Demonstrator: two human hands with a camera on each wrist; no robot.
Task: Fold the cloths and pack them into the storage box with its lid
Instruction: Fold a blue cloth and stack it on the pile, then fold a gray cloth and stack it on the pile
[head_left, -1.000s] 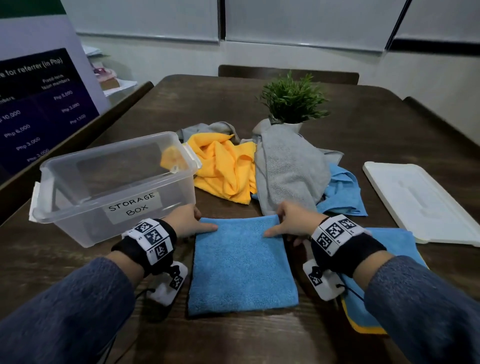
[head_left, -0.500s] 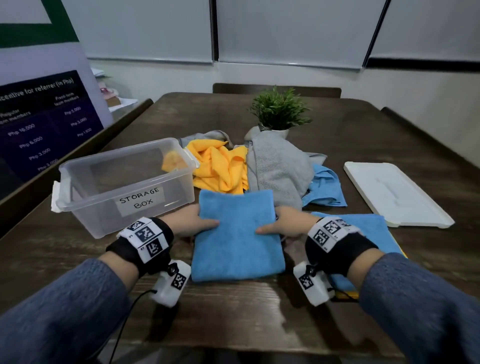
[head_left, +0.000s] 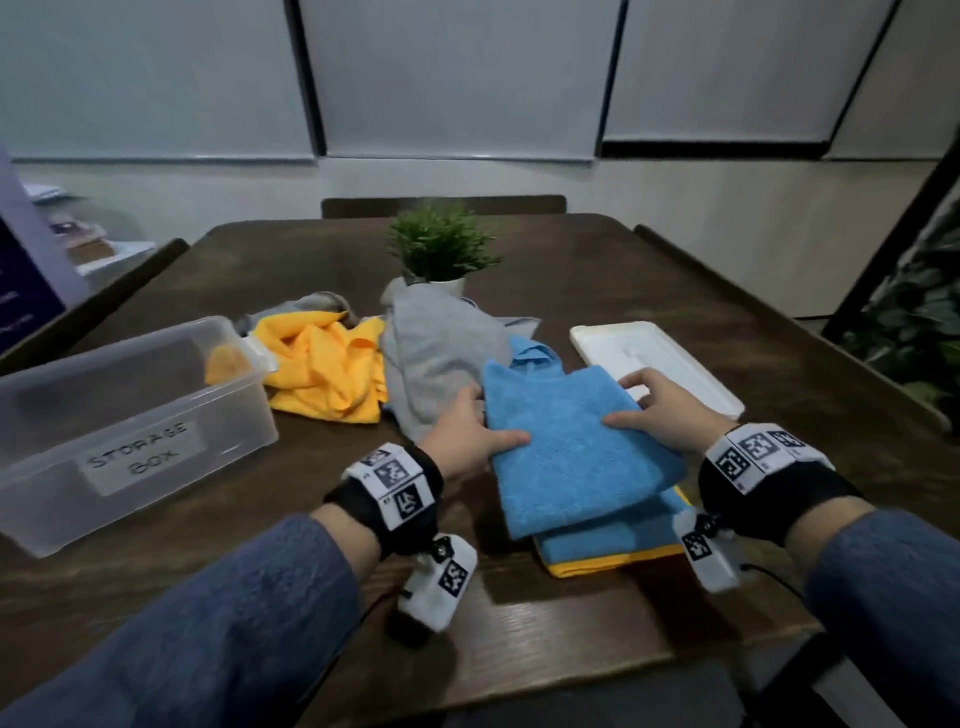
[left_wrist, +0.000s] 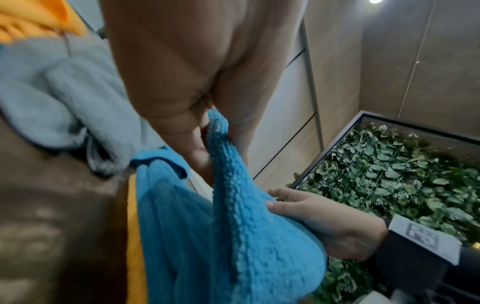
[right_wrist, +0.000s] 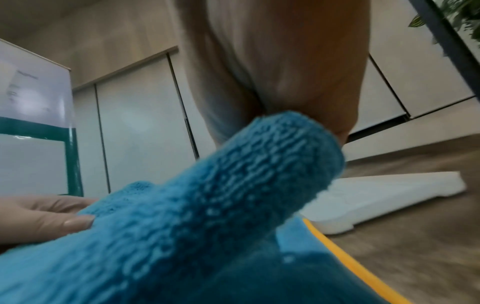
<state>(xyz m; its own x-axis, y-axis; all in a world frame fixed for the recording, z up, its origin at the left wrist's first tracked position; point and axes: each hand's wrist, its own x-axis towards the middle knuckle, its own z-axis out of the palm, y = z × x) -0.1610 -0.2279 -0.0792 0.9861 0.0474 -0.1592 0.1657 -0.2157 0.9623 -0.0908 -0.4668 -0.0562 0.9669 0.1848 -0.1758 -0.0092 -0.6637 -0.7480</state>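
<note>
Sleeves of blue-grey run out to my two hands, which hold a folded blue cloth (head_left: 576, 447) between them. My left hand (head_left: 467, 434) grips its left edge, thumb on top and fingers tucked underneath; the left wrist view shows the fabric pinched between thumb and fingers. My right hand (head_left: 662, 413) grips the right edge the same way, thumb lying across the top. Under the cloth, below my right hand, lies a stack of folded cloths (head_left: 613, 545), blue on top with a yellow edge at the bottom; whether the held cloth touches the stack I cannot tell. Left of my left hand, well apart, stands the clear storage box (head_left: 130, 415), open, with a handwritten label on its near wall. Beyond my left hand lies a grey cloth (head_left: 436, 358), unfolded, and left of that a crumpled yellow cloth (head_left: 322, 369) just beside the box's far corner. Another blue cloth (head_left: 532, 356) peeks out past my fingers. Just beyond my right hand the white lid (head_left: 670, 358) lies flat on the wooden table (head_left: 649, 275). Farthest, behind the grey cloth, stands a small potted plant (head_left: 439, 247).
</note>
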